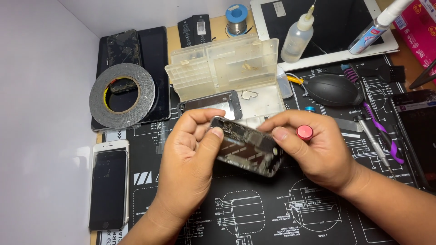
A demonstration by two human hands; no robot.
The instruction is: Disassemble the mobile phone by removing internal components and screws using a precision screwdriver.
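Note:
An opened phone body (247,147) with exposed inner parts is held tilted above the black work mat (272,213). My left hand (188,156) grips its near-left end, thumb on top. My right hand (315,147) holds its right end and also has a tool with a red round cap (304,132) tucked between the fingers. Just behind the hands lies a phone screen panel (213,103).
A clear plastic parts box (225,66) stands open behind. A roll of black tape (121,94) lies on dark tablets at the left, a white phone (108,188) below it. A black air blower (333,90), purple-handled tools (379,129), a dropper bottle (297,38) and a white tablet (338,22) sit at the right.

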